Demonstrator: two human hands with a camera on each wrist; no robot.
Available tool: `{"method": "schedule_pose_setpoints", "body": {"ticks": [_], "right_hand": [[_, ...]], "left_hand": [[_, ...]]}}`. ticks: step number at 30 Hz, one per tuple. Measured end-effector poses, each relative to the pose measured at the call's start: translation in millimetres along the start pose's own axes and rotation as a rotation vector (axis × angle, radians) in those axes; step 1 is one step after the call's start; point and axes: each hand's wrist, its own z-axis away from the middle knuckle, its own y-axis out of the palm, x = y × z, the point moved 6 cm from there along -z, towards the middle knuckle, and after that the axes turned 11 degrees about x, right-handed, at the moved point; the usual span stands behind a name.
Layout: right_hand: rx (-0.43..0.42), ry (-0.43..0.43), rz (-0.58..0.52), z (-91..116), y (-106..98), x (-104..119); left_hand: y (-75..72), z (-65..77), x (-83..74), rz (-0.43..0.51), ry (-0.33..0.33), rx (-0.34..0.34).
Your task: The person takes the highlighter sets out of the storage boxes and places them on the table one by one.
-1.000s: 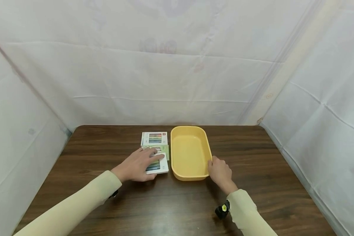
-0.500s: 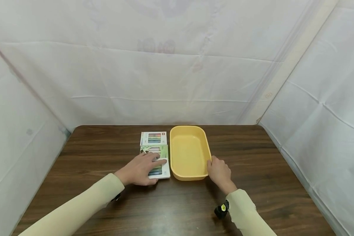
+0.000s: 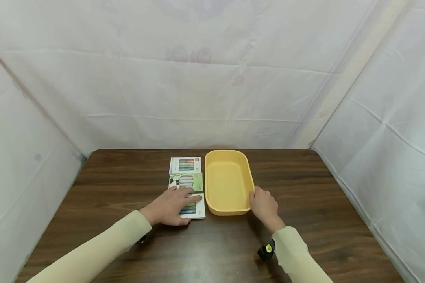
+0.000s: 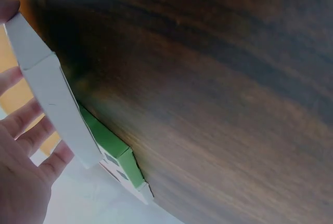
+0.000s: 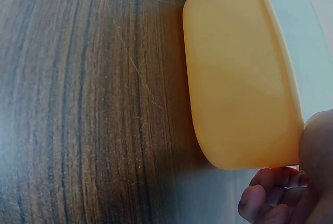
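My left hand spans the nearest white window box, thumb at its near edge and fingers over its top. Strips of colour show through its window, partly covered by my fingers. In the left wrist view the box's white side faces the camera. Just beyond lies a green box with a panda picture, and behind that another white window box with coloured sticks. My right hand grips the right rim of a yellow plastic basin, thumb on the inner side.
Everything lies on a dark wood-grain table. The boxes form a column along the basin's left side. White cloth hangs behind the table and at both sides. A black wrist camera sits at the right sleeve.
My left hand has drawn the nearest white box toward me and slightly right, uncovering more of the green box. The right hand and basin have stayed put.
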Motion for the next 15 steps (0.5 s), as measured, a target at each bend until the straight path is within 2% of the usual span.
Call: {"method": "schedule_pose_setpoints", "body": {"ticks": [7, 15], "right_hand": [[-0.001, 0.003, 0.005, 2.3, -2.2, -1.4], [-0.004, -0.004, -0.005, 3.4, -2.9, -1.8]], "left_hand": [[1.1, -0.6, -3.7, -0.009, 0.027, -0.021], [3.3, -2.0, -4.3, -0.006, 0.019, -0.002]]}}
